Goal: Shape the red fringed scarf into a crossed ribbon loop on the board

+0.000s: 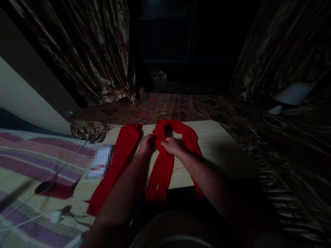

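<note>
A red scarf with a fringed end lies in a loop on the pale wooden board. Its fringe hangs at the near edge, and the other length curves round to the right. My left hand pinches the scarf's left edge, with the fingertips partly hidden by the cloth. From the right, my right hand grips the same length, thumb on top and fingers underneath. A second red cloth, folded long and flat, lies on the board left of my left forearm.
A white blurred packet lies at the board's left edge. On the striped bedding are a dark red cylinder, cables and a white plug. A white lamp stands at right. Patterned curtains hang behind in dim light.
</note>
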### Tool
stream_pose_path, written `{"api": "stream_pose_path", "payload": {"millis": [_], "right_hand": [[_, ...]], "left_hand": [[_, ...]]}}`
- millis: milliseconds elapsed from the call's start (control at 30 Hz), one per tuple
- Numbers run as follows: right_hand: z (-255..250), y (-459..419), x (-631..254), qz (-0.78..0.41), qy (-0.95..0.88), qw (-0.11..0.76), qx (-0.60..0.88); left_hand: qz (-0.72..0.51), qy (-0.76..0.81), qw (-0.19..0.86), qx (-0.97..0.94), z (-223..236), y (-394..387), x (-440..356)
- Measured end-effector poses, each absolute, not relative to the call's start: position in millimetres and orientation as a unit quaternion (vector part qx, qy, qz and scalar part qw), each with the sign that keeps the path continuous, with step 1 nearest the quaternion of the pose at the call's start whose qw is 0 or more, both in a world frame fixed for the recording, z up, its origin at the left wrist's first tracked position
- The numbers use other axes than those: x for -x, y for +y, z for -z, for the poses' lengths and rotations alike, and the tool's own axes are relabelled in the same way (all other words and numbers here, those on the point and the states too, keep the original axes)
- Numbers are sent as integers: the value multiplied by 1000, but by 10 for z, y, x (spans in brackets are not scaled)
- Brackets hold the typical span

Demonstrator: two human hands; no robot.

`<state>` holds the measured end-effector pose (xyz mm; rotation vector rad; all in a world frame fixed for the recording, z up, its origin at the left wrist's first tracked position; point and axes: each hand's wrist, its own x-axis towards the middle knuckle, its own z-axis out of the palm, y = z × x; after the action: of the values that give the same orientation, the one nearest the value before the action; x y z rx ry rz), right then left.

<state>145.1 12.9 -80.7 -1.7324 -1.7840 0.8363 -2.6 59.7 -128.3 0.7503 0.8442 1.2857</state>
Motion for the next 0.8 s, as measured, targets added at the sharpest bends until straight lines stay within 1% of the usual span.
{"api": "stream_pose_path", "payload": {"millis": [100, 233, 400, 500, 633, 700, 800], "right_hand": [[883, 145, -1526, -368, -622, 368, 584], [934, 157, -1599, -404, -574, 503, 504], [820, 164, -1674, -528, -441, 594, 416], [759, 195, -1747, -548, -416, 628, 364], [764, 294, -1934, -528, -388, 648, 388], [769, 347, -2065, -516, -394, 635, 418], [741, 397, -2269, -499, -436, 590, 462]], "left_hand": [[-612, 347, 656, -274, 1204, 610, 28], [-643, 336, 644, -243, 1182, 645, 67], [-667, 334, 624, -232, 1241, 687, 97], [-673, 332, 617, -239, 1261, 699, 92], [-665, 315, 638, -226, 1236, 692, 80], [-652, 309, 658, -213, 1207, 675, 79], [-615, 301, 700, -202, 1160, 633, 92]]}}
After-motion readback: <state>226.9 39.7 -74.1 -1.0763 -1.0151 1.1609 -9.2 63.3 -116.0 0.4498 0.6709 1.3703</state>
